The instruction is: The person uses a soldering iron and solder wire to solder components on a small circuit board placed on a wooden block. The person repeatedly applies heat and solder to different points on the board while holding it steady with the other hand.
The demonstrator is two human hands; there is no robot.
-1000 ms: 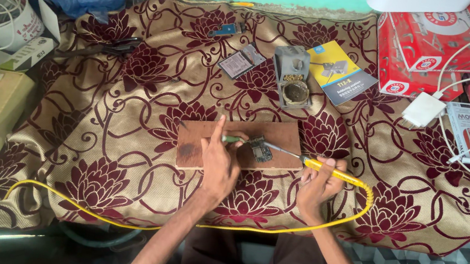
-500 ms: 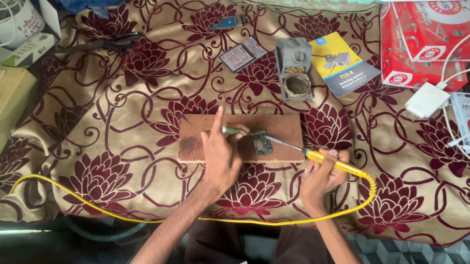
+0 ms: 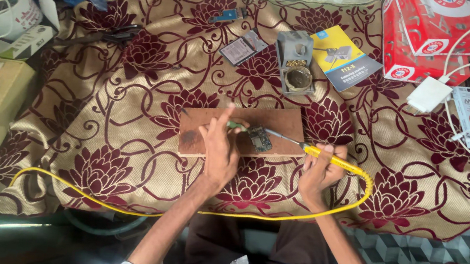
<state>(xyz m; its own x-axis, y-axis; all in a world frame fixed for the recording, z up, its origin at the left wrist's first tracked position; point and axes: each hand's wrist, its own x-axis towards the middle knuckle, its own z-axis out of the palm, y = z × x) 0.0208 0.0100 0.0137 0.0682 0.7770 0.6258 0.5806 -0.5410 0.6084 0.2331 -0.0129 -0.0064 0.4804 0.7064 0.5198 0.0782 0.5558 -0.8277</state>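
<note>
Since half a second ago my hands have barely shifted; my left forefinger still points up over the wooden board (image 3: 275,122).

From the head view: my left hand (image 3: 220,151) rests on the wooden board, fingers pressing down a small circuit board (image 3: 259,138) near the board's middle. My right hand (image 3: 319,168), just off the board's right edge, is closed around the yellow soldering iron (image 3: 328,157), its tip reaching the circuit board. The yellow cable (image 3: 272,217) loops away below the board. Beyond the board's far edge stands the grey iron stand (image 3: 295,61), a yellow-and-blue booklet (image 3: 344,59) beside it.
</note>
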